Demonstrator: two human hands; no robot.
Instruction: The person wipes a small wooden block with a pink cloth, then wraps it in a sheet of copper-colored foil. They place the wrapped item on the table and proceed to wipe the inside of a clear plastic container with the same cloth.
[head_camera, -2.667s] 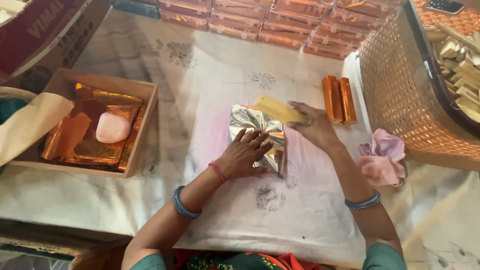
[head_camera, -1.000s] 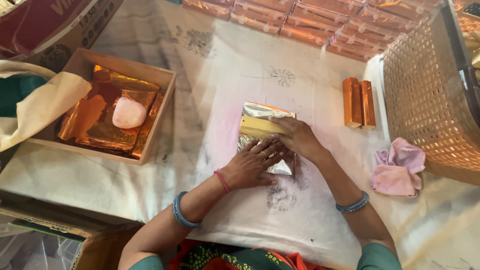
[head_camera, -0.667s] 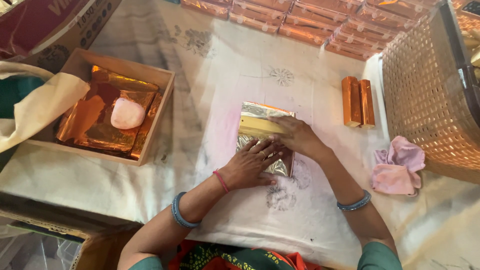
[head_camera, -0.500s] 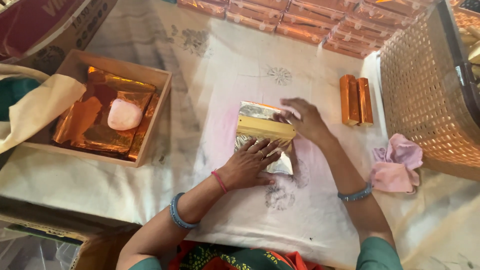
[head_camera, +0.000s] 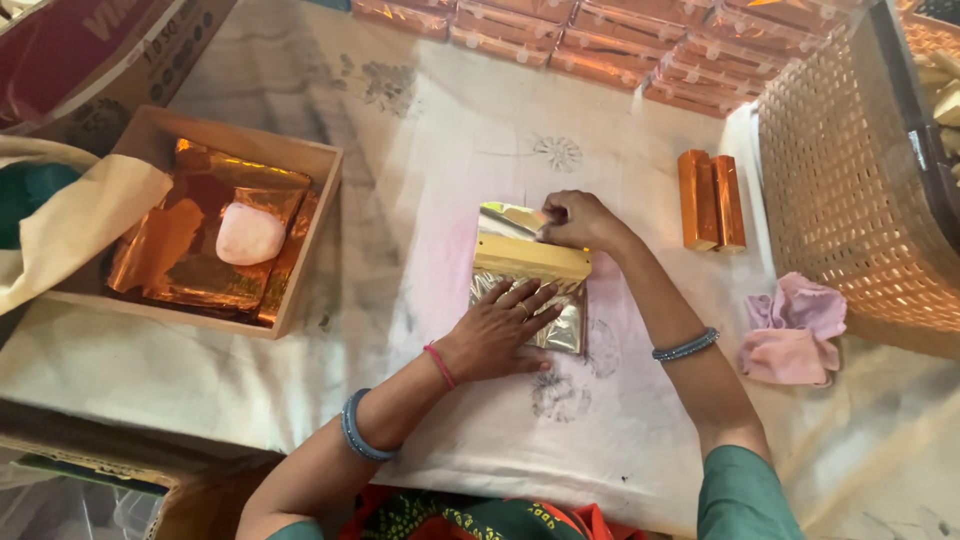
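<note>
A yellow bar (head_camera: 530, 257) lies across a shiny gold foil sheet (head_camera: 508, 218) on the white cloth (head_camera: 440, 170). My left hand (head_camera: 497, 330) rests flat on the near half of the foil, fingertips against the bar's near edge. My right hand (head_camera: 577, 219) pinches the far edge of the foil just beyond the bar. The foil's near part is partly hidden under my left hand.
A cardboard box (head_camera: 300, 250) at the left holds copper foil sheets (head_camera: 170, 255) and a pink stone (head_camera: 249, 233). Two wrapped copper bars (head_camera: 711, 198) stand to the right. Rows of wrapped bars (head_camera: 620, 50) line the far edge. A woven basket (head_camera: 850, 180) and pink cloth (head_camera: 795, 327) sit right.
The bar has come to lie squarely across the foil. My right hand moved from the bar's right end to the foil's far edge. My left hand stayed pressed on the near foil.
</note>
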